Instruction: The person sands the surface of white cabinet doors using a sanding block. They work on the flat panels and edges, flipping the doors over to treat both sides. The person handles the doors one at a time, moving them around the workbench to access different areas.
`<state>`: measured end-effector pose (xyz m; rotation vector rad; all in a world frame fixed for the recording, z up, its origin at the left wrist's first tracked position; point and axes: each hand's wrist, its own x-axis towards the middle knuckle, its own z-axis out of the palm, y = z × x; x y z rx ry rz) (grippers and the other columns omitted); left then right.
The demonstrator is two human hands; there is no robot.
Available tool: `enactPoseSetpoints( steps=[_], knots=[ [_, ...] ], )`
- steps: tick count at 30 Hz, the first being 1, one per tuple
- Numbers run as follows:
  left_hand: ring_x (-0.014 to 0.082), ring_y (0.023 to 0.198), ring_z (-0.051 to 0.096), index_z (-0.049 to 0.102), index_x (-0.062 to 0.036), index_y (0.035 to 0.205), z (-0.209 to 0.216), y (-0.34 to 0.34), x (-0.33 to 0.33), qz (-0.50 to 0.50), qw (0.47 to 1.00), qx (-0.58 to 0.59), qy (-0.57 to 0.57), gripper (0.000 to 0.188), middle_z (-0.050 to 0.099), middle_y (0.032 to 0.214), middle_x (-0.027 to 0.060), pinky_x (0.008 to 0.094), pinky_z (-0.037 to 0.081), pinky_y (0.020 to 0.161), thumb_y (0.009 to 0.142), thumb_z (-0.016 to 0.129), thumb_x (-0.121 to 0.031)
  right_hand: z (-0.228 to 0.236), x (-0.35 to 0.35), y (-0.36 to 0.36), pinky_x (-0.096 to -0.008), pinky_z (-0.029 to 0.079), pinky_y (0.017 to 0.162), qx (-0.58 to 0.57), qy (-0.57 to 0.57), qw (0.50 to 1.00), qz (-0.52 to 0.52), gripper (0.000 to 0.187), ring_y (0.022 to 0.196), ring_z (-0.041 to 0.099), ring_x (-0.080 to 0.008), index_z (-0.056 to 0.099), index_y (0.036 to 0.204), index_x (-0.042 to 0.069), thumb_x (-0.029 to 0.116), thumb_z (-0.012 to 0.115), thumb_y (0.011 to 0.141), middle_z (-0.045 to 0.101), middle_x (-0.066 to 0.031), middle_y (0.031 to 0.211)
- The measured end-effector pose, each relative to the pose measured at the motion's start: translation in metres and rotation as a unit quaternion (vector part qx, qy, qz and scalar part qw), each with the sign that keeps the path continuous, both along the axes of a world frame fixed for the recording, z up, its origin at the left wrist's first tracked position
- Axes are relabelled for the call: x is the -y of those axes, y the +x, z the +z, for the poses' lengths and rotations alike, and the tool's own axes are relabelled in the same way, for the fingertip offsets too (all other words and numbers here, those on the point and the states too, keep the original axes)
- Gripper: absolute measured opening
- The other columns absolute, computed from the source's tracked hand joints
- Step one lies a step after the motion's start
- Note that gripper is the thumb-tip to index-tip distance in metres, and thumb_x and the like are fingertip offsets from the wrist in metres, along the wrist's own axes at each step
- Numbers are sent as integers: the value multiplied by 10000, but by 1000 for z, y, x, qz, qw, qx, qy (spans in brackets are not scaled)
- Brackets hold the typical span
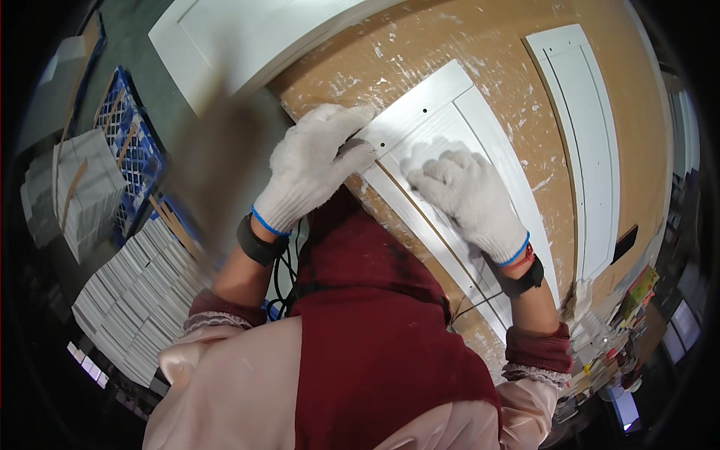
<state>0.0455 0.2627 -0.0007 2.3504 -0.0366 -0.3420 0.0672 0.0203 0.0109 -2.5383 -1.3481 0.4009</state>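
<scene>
A white, narrow door-like panel (480,124) with a recessed middle and two small dark holes at its far end lies on the worktable in front of me. My left hand (319,154), in a white knitted glove with a blue cuff edge, pinches the panel's far left corner between thumb and fingers. My right hand (472,199), gloved the same way, rests over the recessed part with its fingers curled in. Whatever those fingers hold, if anything, is hidden beneath them. A dark band circles each wrist.
The brown, paint-flecked worktable (337,71) carries a second white panel (589,135) at right and a larger white board (225,41) at far left. Stacked white pieces (142,300) and a blue plastic pallet (131,142) stand left. Cluttered small items (600,345) lie at lower right.
</scene>
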Motion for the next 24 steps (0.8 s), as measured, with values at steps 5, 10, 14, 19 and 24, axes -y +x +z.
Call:
enactPoseSetpoints(
  steps=[5, 10, 14, 19, 24],
  knots=[
    [300, 956, 612, 624, -149, 1199, 3, 2, 0, -17, 1000, -6, -1, 402, 633, 998, 113, 396, 497, 805, 822, 688, -272, 19, 35, -33, -373, 498, 662, -30, -7, 999, 13, 195, 798, 582, -235, 619, 947, 136, 142, 589, 754, 562, -26, 826],
    [275, 995, 604, 622, -123, 1231, 5, -1, 4, -4, 1000, -9, -3, 448, 626, 1056, 110, 352, 484, 859, 796, 697, -204, 39, 82, -78, -385, 487, 651, -158, -61, 981, -90, 166, 824, 590, -249, 641, 945, 146, 160, 593, 787, 579, -32, 866],
    [279, 1043, 601, 625, -124, 1237, 12, -3, 14, -8, 1000, 19, -3, 434, 632, 1121, 104, 350, 492, 879, 809, 696, -149, 37, 107, -133, -393, 489, 632, -209, -3, 955, -211, 153, 791, 601, -268, 656, 904, 141, 101, 627, 760, 587, -43, 807],
    [343, 1128, 557, 608, -67, 1166, 6, -5, 30, -138, 972, 188, 7, 426, 595, 1203, 130, 449, 439, 970, 759, 713, -132, 32, 111, -211, -392, 503, 681, -260, 133, 865, -409, 269, 784, 620, -300, 674, 988, 105, 18, 675, 733, 631, -79, 801],
    [296, 1115, 514, 555, -86, 1173, 9, -40, 74, -387, 896, 213, 44, 439, 545, 1130, 100, 514, 374, 996, 778, 663, -242, 24, 103, -260, -381, 516, 735, -217, 119, 802, -543, 265, 826, 636, -291, 690, 1063, 104, 92, 708, 798, 651, -84, 837]
  ],
)
